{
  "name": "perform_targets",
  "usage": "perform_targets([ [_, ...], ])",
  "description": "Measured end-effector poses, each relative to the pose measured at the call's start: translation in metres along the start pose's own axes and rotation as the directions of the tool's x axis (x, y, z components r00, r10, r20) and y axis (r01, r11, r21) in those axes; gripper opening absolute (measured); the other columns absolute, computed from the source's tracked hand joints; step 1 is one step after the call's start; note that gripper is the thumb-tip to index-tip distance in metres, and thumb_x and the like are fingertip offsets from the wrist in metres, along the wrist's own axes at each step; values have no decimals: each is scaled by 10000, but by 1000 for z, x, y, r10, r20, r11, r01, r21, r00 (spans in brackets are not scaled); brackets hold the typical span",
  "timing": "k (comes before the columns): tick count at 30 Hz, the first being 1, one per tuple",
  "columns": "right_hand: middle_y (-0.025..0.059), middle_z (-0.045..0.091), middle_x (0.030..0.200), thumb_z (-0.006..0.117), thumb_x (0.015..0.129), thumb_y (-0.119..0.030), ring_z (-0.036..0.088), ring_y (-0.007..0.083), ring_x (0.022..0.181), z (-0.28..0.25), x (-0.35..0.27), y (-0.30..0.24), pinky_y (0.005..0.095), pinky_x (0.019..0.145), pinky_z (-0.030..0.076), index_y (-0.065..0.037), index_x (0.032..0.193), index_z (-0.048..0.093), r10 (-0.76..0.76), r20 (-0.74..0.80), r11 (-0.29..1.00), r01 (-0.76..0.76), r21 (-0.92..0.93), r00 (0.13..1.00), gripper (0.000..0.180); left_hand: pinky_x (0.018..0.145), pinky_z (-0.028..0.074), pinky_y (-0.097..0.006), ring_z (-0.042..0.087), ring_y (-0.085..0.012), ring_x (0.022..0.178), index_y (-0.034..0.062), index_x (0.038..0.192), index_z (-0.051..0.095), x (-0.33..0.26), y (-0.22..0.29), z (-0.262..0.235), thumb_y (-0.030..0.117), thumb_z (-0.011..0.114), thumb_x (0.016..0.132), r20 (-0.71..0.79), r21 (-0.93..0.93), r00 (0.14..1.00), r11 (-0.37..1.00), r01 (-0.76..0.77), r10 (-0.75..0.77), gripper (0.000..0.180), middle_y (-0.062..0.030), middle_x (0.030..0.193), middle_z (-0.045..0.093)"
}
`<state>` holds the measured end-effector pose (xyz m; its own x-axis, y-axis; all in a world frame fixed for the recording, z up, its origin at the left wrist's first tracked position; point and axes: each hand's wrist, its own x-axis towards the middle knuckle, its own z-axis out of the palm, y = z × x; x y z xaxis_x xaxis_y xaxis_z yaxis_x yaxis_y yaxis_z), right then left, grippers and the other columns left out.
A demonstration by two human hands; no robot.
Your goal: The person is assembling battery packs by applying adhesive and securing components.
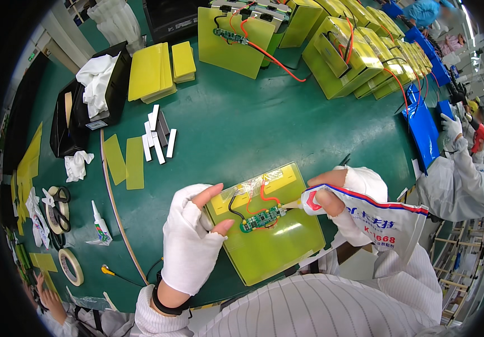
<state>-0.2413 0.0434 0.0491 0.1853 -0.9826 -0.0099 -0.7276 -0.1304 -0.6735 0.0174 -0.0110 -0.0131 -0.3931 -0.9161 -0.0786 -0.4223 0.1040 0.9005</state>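
A flat yellow battery pack [275, 253] lies tilted at the table's near edge, with a small green circuit board [262, 219] and red and black wires on top. My left hand [194, 238], in a white glove with bare thumb and fingertip, rests at the pack's upper left corner. Its thumb and forefinger are spread; the other fingers are partly hidden. In my gloved right hand [351, 196] is a white glue tube [390, 224] with red and blue stripes, gripped near its neck. The nozzle points left and meets the circuit board's right end, or hovers just above it.
Wired yellow packs [343, 62] crowd the far right. Yellow sheets [151, 73], pale strips [157, 135] and a black bin [110, 84] stand far left. Scissors [56, 210], tape [70, 267] and a small bottle [100, 224] lie left. A co-worker [460, 180] is at right.
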Motion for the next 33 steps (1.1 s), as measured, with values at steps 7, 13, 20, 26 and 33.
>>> perform_targets([
  [7,110,659,818,635,924,-289,641,239,707,4,-1,5,328,656,505,-44,989,677,108,23,981,-111,161,994,257,661,484,-265,543,-129,706,97,1218,614,0,-2,0,-70,779,703,-10,28,998,998,-54,55,566,-67,1139,540],
  [13,120,663,822,632,927,-266,649,238,711,11,-3,0,329,656,513,-36,998,665,17,-140,1000,-15,11,990,243,675,487,-268,552,-142,737,98,1219,614,0,-3,0,-71,777,705,-4,34,998,998,-55,56,565,-69,1139,540],
  [20,128,659,814,616,935,-262,649,248,707,12,-3,0,332,655,509,-26,990,662,-4,-119,1000,4,3,993,246,663,487,-262,540,-127,708,96,1217,614,0,-1,-1,-73,775,708,-3,45,998,997,-58,58,560,-66,1140,539],
  [26,136,658,856,598,946,-274,650,261,754,13,-9,-2,331,688,510,-26,987,660,91,-89,995,-93,-19,992,260,658,482,-257,537,-122,705,96,1216,614,0,2,-1,-80,772,706,4,30,1000,999,-14,14,562,-65,1140,539],
  [33,143,655,889,589,954,-293,647,258,784,12,-10,-4,328,710,510,-22,1003,660,179,-34,983,-178,32,983,285,652,479,-255,526,-114,684,97,1217,615,0,3,0,-82,773,704,-4,-4,1000,1000,-9,9,566,-61,1137,539],
])
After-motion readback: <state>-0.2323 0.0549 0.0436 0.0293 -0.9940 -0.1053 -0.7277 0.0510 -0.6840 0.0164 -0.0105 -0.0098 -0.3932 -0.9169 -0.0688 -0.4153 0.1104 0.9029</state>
